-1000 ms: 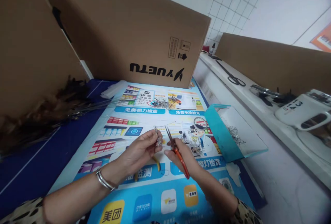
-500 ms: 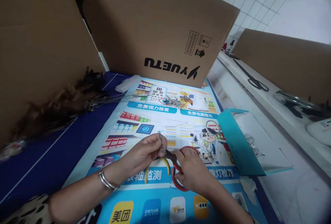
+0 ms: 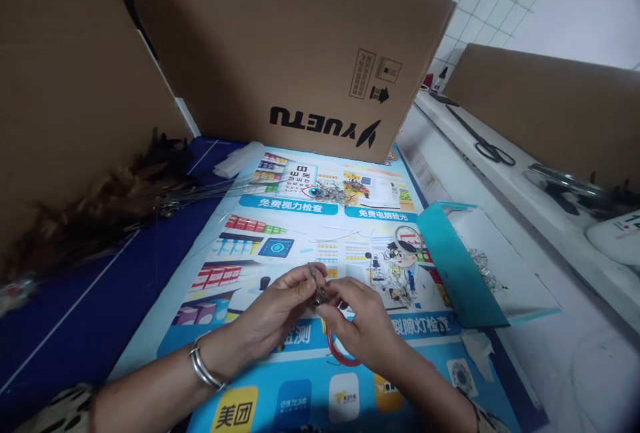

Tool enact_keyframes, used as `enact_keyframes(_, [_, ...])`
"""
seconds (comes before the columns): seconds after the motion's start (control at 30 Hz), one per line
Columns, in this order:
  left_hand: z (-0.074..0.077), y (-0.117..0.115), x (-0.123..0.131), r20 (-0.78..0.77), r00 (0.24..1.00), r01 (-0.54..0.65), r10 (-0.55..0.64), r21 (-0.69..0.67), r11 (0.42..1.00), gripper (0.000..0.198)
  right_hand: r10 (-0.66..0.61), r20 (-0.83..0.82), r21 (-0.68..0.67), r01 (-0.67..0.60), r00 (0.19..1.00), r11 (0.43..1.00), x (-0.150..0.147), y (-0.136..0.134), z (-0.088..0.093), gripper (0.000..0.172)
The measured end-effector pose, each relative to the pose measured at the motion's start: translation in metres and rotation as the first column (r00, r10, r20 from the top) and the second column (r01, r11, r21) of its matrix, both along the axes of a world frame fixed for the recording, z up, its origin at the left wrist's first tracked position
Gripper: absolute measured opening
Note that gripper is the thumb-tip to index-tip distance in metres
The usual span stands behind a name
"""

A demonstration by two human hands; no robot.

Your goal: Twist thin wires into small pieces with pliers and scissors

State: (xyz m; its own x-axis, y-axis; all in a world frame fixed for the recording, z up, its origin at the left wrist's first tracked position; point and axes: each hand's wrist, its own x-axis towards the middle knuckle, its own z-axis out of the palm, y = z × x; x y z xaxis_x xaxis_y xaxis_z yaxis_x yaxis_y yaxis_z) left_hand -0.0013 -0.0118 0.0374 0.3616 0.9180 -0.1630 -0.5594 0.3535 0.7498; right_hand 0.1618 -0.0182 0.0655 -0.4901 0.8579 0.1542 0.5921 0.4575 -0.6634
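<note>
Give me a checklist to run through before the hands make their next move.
1. Left hand grips the small metallic piece: ok, pinched between thumb and fingers.
2. Right hand fingertips at that piece: ok, close up; whether they touch it, cannot tell.
3. Red-handled scissors free of the right hand: cannot tell, the hand hides most of them.
4. Teal box open: ok, with wires inside.
5. Loose wires all in the box: not ok, tangles lie on the printed sheet.
</note>
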Motion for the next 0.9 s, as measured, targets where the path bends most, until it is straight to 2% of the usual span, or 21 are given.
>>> enact_keyframes(0.13, [-0.001,-0.006,0.004,0.031,0.999,0.025,-0.023,-0.076,0.997,0.012,-0.081,-0.100,0.020,0.084,0.992,0.996,-0.009,-0.004,-0.012,0.023])
enact_keyframes(0.37, [-0.014,-0.005,0.004,-0.009,1.000,0.021,-0.022,-0.063,0.998,0.006,-0.058,-0.074,0.109,0.066,0.996,0.992,-0.006,-0.003,-0.025,0.023])
enact_keyframes(0.5, [-0.016,0.005,-0.005,-0.153,0.982,0.108,-0.108,-0.014,0.994,0.009,0.013,0.103,0.242,-0.038,0.995,0.969,0.010,0.004,-0.025,0.025])
enact_keyframes(0.63, [-0.012,0.018,-0.015,-0.234,0.944,0.221,-0.233,-0.074,0.972,0.020,0.052,0.345,0.339,-0.176,0.937,0.924,0.024,0.010,-0.022,0.023])
enact_keyframes(0.77, [-0.010,0.020,-0.016,-0.434,0.831,0.373,-0.348,-0.028,0.927,0.029,0.115,0.473,0.353,-0.307,0.874,0.884,0.027,0.012,-0.022,0.021])
enact_keyframes(0.9, [-0.012,0.017,-0.014,-0.696,0.649,0.483,-0.307,0.066,0.873,0.028,0.166,0.525,0.316,-0.372,0.835,0.873,0.024,0.011,-0.022,0.018])
